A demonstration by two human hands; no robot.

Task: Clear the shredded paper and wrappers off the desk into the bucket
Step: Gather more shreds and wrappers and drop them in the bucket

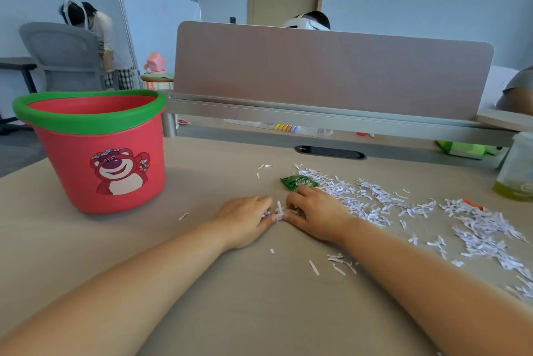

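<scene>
From the head camera, both hands lie palm-down mid-desk, fingertips nearly meeting: the left hand and right hand press a small clump of shreds between them, fingers curled around it. A green wrapper lies just beyond the right hand's fingers. More shredded paper spreads toward the desk's right edge. The red bucket stands upright near the far left corner.

Smooth plastic bucket, matt desk, glossy green wrapper.
</scene>
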